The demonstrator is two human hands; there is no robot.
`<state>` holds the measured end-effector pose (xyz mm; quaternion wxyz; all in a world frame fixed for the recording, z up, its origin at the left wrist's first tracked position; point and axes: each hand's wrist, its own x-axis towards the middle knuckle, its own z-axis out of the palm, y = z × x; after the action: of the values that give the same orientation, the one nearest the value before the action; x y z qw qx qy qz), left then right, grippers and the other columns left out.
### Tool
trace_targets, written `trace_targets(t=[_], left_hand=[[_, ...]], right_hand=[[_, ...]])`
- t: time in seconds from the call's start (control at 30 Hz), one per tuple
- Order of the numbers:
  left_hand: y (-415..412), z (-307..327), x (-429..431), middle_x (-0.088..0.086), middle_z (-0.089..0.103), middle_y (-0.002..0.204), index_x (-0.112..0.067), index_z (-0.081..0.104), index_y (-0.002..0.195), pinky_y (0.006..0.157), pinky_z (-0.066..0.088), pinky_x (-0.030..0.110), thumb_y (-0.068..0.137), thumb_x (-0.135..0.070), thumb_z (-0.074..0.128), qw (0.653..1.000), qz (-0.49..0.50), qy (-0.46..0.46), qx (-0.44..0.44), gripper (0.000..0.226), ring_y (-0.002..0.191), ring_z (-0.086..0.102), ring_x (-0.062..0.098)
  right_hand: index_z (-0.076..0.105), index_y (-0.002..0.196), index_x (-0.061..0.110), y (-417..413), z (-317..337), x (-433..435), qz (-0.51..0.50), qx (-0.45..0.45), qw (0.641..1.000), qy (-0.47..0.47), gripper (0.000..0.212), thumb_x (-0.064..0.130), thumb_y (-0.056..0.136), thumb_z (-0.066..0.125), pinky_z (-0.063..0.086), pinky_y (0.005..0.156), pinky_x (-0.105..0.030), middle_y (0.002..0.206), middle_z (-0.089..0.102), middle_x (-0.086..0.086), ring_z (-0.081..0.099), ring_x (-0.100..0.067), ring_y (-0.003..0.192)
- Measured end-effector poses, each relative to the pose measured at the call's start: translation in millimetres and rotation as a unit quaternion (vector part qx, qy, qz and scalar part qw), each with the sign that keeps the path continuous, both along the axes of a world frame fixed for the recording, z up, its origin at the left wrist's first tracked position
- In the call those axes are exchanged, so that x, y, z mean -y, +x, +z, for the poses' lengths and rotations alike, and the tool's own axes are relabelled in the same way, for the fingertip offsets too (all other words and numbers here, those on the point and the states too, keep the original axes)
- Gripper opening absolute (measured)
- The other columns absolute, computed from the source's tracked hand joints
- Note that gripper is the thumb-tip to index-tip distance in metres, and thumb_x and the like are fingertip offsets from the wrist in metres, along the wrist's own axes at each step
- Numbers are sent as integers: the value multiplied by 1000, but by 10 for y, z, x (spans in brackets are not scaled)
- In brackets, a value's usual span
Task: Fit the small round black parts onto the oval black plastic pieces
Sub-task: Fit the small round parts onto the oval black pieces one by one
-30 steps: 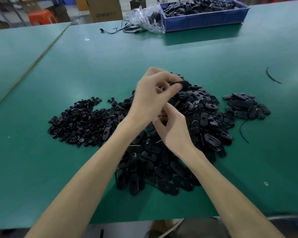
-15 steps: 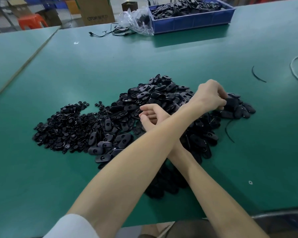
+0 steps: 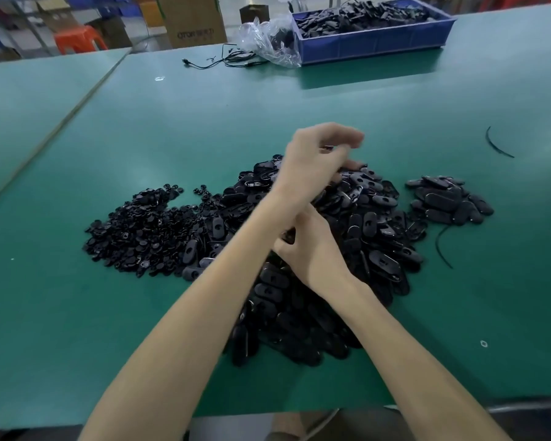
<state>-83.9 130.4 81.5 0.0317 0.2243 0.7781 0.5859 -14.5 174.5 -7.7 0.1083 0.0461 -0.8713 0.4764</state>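
My left hand (image 3: 315,170) is up over the far side of the big pile of oval black pieces (image 3: 372,224), and my left arm crosses over my right one. Its fingers are bent, but the hand is blurry, so I cannot tell if it grips anything. My right hand (image 3: 312,249) is nearer to me, low over the middle of the same pile. Its fingers are curled in and there is something dark at the tips — I cannot tell if it is a part I hold or just the pile under it. The small round black parts (image 3: 140,230) lie in their own heap on the left, touching the edge of the oval pile. A little heap of ovals (image 3: 449,202) sits on the right, just beside the big pile. All of it is on the green table (image 3: 363,106). Far away on the table there is a blue tray (image 3: 379,43) full of black bits, with a clear bag (image 3: 268,39) touching its left end and a thin black cable (image 3: 223,58) left of the bag.
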Motion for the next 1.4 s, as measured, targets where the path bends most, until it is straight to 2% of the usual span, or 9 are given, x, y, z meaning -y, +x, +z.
trace_targets(t=[0.1,0.2,0.3,0.43,0.57,0.73,1.07,1.3,1.4], left_hand=[[-97,-100,488,-4,77,102,-12,75,109,72,61,28,101,0,57,996,85,-17,-14,23,80,76,8],[-181,-300,946,-5,75,105,-15,75,109,85,56,23,100,-1,56,967,173,-171,-70,25,88,72,7],[-216,-525,1313,8,70,121,-10,73,119,102,49,38,100,-2,53,910,256,-307,-111,29,107,65,24],[-218,-705,1534,21,60,134,-6,63,135,106,41,49,104,-14,52,856,297,-418,-72,33,125,49,40],[-202,-733,1564,22,61,131,-7,68,129,105,36,49,106,-21,53,843,303,-438,-74,31,124,48,42],[-212,-752,1537,16,63,120,-12,73,117,104,33,46,104,-24,59,842,324,-422,-89,22,120,50,37],[-220,-792,1536,14,62,119,-13,73,112,104,30,46,105,-24,59,840,337,-414,-95,19,120,49,35],[-223,-781,1647,18,58,123,-12,68,119,105,27,48,106,-18,56,808,379,-440,-105,19,122,44,38],[-234,-783,1700,20,56,126,-11,67,119,105,26,51,105,-22,57,788,387,-473,-75,20,125,41,40]], right_hand=[[66,124,9,-20,-35,16,-16,0,999,38,32,16,95,77,32,100,-3,123,46,9,49,7,109],[63,138,2,-20,-19,32,-17,-5,996,92,45,18,97,74,32,111,-14,139,46,1,48,-13,131],[64,138,0,-14,8,37,-8,6,992,127,41,17,101,69,38,112,-23,143,48,-1,48,-13,134],[69,131,2,0,8,38,-12,7,991,129,34,19,102,68,35,103,-15,139,53,1,49,-11,130],[75,119,5,-3,6,31,-22,8,992,120,22,17,102,67,33,98,-11,133,57,3,52,-10,127],[78,109,5,-3,39,29,-35,-4,996,86,14,11,102,67,32,96,2,124,62,1,58,-11,118],[79,104,9,19,67,8,-43,-30,997,-63,11,8,100,69,53,94,-21,111,68,4,65,-4,102],[78,107,16,25,71,12,-46,-29,994,-90,12,14,102,67,53,92,-19,106,72,8,66,-2,101],[78,107,16,28,70,14,-44,-29,995,-85,12,14,102,67,51,90,-15,105,73,9,65,0,100]])
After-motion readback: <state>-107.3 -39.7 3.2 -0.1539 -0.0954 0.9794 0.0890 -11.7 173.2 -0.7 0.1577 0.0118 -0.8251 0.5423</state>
